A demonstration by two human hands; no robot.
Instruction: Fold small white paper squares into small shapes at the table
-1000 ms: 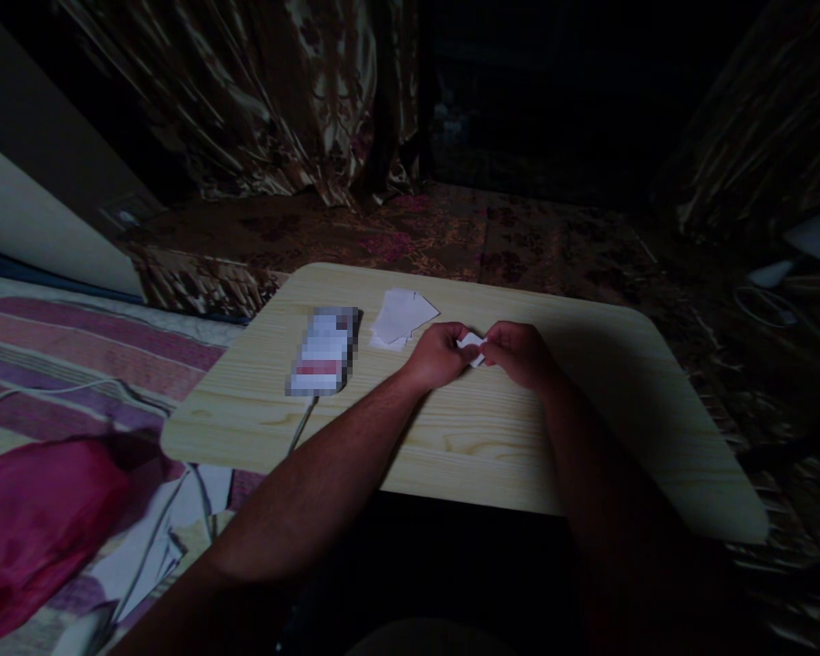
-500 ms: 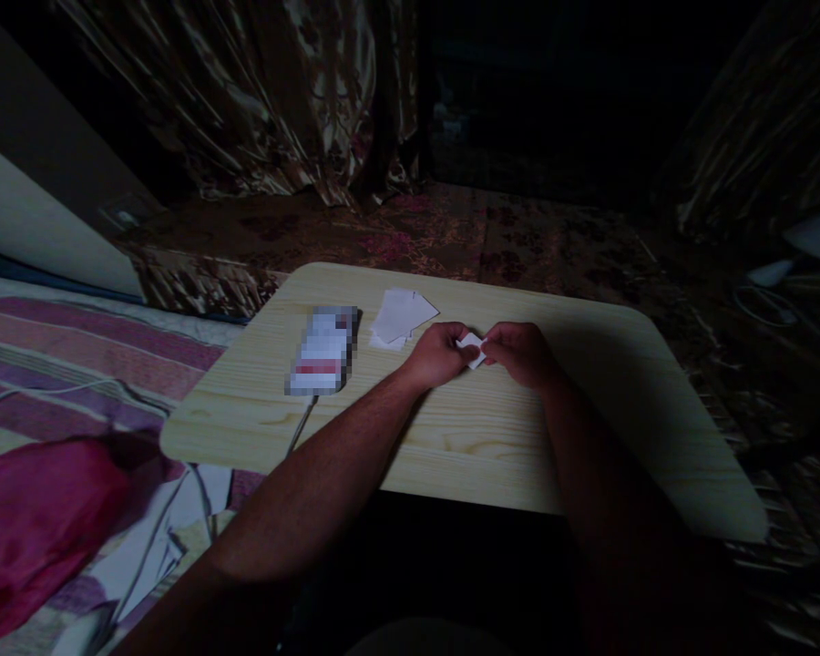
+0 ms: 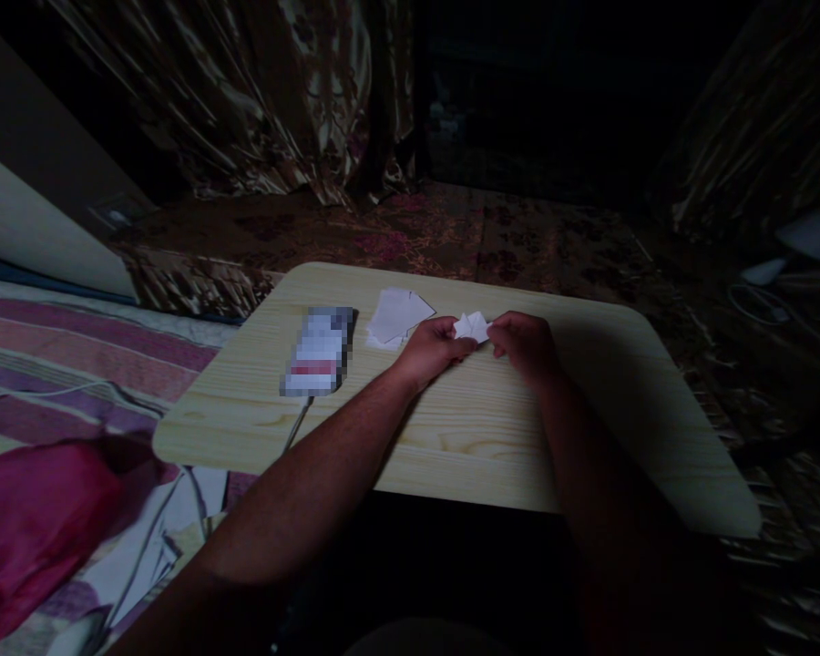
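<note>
A small folded piece of white paper (image 3: 474,326) is held above the wooden table top (image 3: 465,437), its creases and pointed flaps showing. My left hand (image 3: 437,348) pinches its left side between thumb and fingers. On the opposite side, my right hand (image 3: 523,339) grips the right edge with its fingertips. Just beyond my left hand lies a loose stack of white paper sheets (image 3: 397,314). Parts of the folded paper are hidden behind my fingers.
A phone (image 3: 318,351), blurred out, lies at the table's left with a cable (image 3: 296,425) running off the near edge. Beside the table is a striped bed with a pink bag (image 3: 41,528) and papers. Patterned curtains (image 3: 314,100) hang behind.
The folded paper now shows more of its face, with flaps visible. My right hand has shifted its grip to the right edge, and both hands have risen slightly away from me.
</note>
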